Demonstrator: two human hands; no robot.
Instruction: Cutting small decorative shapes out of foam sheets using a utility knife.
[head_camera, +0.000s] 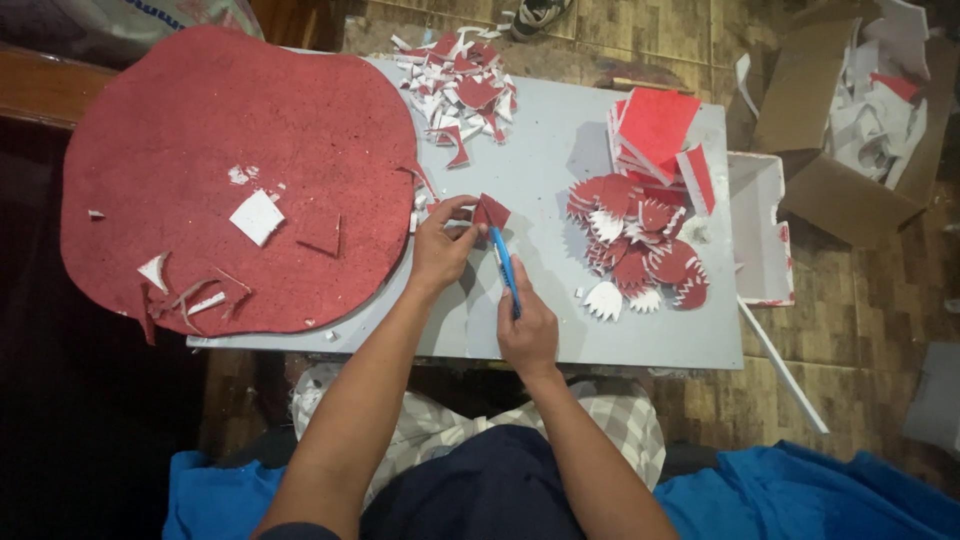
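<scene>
My left hand (443, 247) pinches a small red foam piece (489, 212) just above the grey board (560, 160). My right hand (526, 326) grips a blue-handled craft knife (505, 266), its tip pointing up at the lower edge of that piece. The two hands are close together near the middle of the board. To the right lies a heap of cut red and white scalloped shapes (640, 250).
A large red foam sheet (240, 140) covers the board's left side, with white scraps on it. Offcuts (460, 85) are piled at the far edge. A stack of red squares (655, 130) sits far right. Cardboard boxes (840, 130) stand on the floor at right.
</scene>
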